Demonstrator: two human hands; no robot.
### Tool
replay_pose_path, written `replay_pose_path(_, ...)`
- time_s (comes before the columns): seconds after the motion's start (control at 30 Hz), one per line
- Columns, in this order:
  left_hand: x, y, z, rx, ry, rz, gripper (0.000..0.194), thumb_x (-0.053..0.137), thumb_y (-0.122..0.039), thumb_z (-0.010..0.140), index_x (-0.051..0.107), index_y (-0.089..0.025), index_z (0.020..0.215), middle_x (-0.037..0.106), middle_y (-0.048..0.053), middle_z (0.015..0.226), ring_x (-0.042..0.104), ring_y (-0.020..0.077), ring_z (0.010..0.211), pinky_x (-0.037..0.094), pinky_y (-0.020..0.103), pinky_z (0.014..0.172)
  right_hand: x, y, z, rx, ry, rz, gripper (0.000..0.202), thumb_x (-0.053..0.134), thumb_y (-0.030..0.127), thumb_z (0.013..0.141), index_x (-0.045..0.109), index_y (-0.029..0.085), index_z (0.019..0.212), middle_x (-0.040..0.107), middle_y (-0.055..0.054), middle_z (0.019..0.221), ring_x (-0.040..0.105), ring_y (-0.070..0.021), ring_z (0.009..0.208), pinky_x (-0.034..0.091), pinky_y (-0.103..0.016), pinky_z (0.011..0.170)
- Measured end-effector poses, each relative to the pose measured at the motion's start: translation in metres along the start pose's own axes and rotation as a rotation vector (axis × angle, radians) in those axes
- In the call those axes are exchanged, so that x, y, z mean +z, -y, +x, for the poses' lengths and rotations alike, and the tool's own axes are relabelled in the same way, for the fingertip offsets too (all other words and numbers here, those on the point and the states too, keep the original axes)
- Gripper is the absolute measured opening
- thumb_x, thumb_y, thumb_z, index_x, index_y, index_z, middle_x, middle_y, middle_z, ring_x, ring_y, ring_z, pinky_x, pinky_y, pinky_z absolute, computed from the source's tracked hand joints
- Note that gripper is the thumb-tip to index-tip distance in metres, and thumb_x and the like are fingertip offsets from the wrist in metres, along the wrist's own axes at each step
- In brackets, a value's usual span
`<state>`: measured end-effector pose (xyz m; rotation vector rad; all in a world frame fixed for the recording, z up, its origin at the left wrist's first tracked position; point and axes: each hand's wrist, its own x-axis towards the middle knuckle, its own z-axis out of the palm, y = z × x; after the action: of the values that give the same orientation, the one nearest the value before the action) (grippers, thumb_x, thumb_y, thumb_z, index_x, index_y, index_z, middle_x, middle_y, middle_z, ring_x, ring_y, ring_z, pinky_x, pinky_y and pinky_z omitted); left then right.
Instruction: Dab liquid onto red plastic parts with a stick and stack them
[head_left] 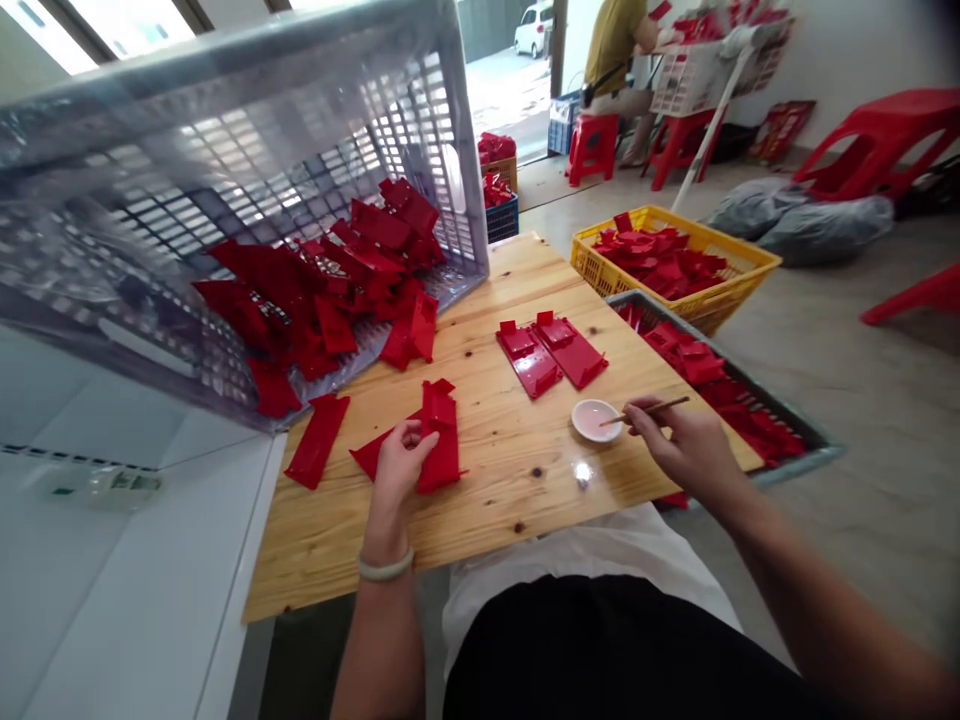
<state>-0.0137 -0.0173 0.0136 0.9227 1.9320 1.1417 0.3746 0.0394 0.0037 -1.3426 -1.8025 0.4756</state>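
Observation:
My left hand (403, 458) has its thumb and fingers closed on a red plastic part (442, 440) at the near left of the wooden table (495, 500). Another red piece (369, 455) lies partly under that hand. My right hand (686, 445) pinches a thin brown stick (664, 405), perhaps a brush; its tip reaches into a small white dish (596, 421) of pale pinkish liquid. Beyond the dish, two red parts (551, 355) with raised tabs lie side by side. A flat red piece (318, 440) rests on the table left of my left hand.
A tilted grey crate (457, 200) with a heap of red parts (330, 280) stands on the table's left. Right of the table are a yellow crate (675, 220) and a grey-green crate (810, 440), both holding red parts. Farther back, a person (615, 50) sits on a red stool (594, 145).

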Motion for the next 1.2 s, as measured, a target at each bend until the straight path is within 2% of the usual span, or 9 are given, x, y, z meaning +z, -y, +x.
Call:
replay_pose_path(0.17, -0.001, -0.01, -0.022, -0.054, 0.091, -0.32, 0.045, 0.079, -0.032, 0.07, 0.059, -0.023, 0.11, 0.078, 0.004, 0.104, 0.076, 0.0232, 0.092, 0.061, 0.035, 0.086, -0.003, 0.002, 0.002, 0.041, -0.001, 0.045, 0.035, 0.06, 0.054, 0.099, 0.072, 0.021, 0.096, 0.08, -0.008, 0.08, 0.079, -0.0255, 0.068, 0.058, -0.032, 0.057)
replay_pose_path(0.27, 0.006, -0.023, -0.036, -0.177, 0.204, -0.696, 0.045, 0.073, -0.029, 0.08, 0.061, -0.022, 0.123, 0.079, 0.006, 0.109, 0.078, 0.0242, 0.095, 0.064, 0.037, 0.087, -0.006, 0.006, 0.004, 0.057, -0.009, 0.075, 0.042, 0.06, 0.061, 0.099, 0.072, 0.021, 0.095, 0.078, -0.007, 0.075, 0.077, -0.0247, 0.062, 0.059, -0.032, 0.055)
replay_pose_path(0.37, 0.021, -0.037, -0.045, -0.275, 0.311, -0.914, 0.046, 0.06, -0.039, 0.095, 0.062, -0.014, 0.134, 0.079, 0.015, 0.116, 0.079, 0.0288, 0.101, 0.065, 0.043, 0.088, -0.01, 0.009, 0.005, 0.071, -0.009, 0.083, 0.048, 0.063, 0.068, 0.095, 0.072, 0.021, 0.09, 0.075, -0.005, 0.066, 0.073, -0.0238, 0.055, 0.057, -0.033, 0.052)
replay_pose_path(0.53, 0.046, -0.044, -0.055, -0.308, 0.219, -0.952, 0.048, 0.054, -0.045, 0.105, 0.065, -0.011, 0.138, 0.081, 0.014, 0.109, 0.08, 0.0252, 0.091, 0.065, 0.036, 0.084, -0.017, 0.009, 0.008, 0.097, -0.02, 0.095, 0.051, 0.065, 0.071, 0.092, 0.074, 0.022, 0.089, 0.075, -0.005, 0.067, 0.073, -0.023, 0.056, 0.06, -0.033, 0.055)
replay_pose_path(0.67, 0.049, -0.045, -0.067, -0.389, 0.38, -0.965, 0.057, 0.044, -0.051, 0.108, 0.067, -0.007, 0.136, 0.08, 0.019, 0.116, 0.079, 0.0286, 0.098, 0.064, 0.041, 0.089, -0.022, 0.017, 0.007, 0.109, -0.02, 0.158, 0.052, 0.071, 0.074, 0.086, 0.073, 0.022, 0.084, 0.074, -0.005, 0.065, 0.073, -0.0248, 0.053, 0.06, -0.036, 0.052)
replay_pose_path(0.83, 0.049, -0.059, -0.092, -0.397, 0.512, -1.071, 0.063, 0.036, -0.053, 0.11, 0.075, -0.004, 0.124, 0.078, 0.022, 0.12, 0.078, 0.0259, 0.093, 0.062, 0.035, 0.085, -0.033, 0.064, -0.006, 0.186, -0.123, 0.375, 0.033, 0.073, 0.055, 0.096, 0.078, 0.024, 0.104, 0.082, -0.009, 0.091, 0.081, -0.0285, 0.086, 0.068, -0.045, 0.087)
replay_pose_path(0.9, 0.052, -0.065, -0.101, -0.413, 0.553, -1.115, 0.069, 0.031, -0.054, 0.111, 0.076, -0.003, 0.121, 0.078, 0.023, 0.119, 0.078, 0.0245, 0.089, 0.061, 0.034, 0.083, -0.034, 0.088, -0.012, 0.217, -0.106, 0.497, 0.029, 0.077, 0.052, 0.093, 0.082, 0.024, 0.101, 0.082, -0.009, 0.091, 0.081, -0.0302, 0.087, 0.069, -0.046, 0.087)
replay_pose_path(1.0, 0.057, -0.07, -0.112, -0.46, 0.587, -1.151, 0.077, 0.025, -0.057, 0.111, 0.078, -0.002, 0.118, 0.08, 0.023, 0.113, 0.077, 0.0238, 0.084, 0.06, 0.033, 0.08, -0.025, 0.113, -0.018, 0.156, -0.06, 0.611, 0.019, 0.079, 0.045, 0.092, 0.083, 0.028, 0.098, 0.082, -0.005, 0.087, 0.081, -0.0274, 0.078, 0.071, -0.041, 0.078)
replay_pose_path(1.2, 0.06, -0.074, -0.122, -0.486, 0.568, -1.181, 0.079, 0.023, -0.056, 0.112, 0.08, -0.002, 0.108, 0.082, 0.02, 0.1, 0.077, 0.024, 0.082, 0.059, 0.033, 0.083, 0.001, 0.127, -0.026, 0.063, -0.015, 0.641, 0.012, 0.073, 0.034, 0.098, 0.08, 0.03, 0.107, 0.083, -0.003, 0.093, 0.081, -0.0246, 0.088, 0.069, -0.04, 0.089)
